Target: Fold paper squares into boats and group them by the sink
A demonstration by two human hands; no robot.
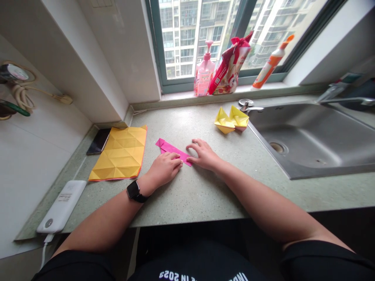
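A narrow folded strip of pink paper lies flat at a slant on the counter, with a small folded corner at its upper left end. My left hand, with a black watch on the wrist, presses on the strip's lower edge, its fingers curled together. At the strip's right end is my right hand; its thumb touches the paper and its fingers are spread apart. Creased yellow paper sheets lie to the left. Two folded yellow paper shapes stand farther back, near the sink.
A steel sink takes up the right side. A phone and a white power bank with a cable lie at the left. On the windowsill stand a pink pump bottle, a red bag and an orange-white bottle.
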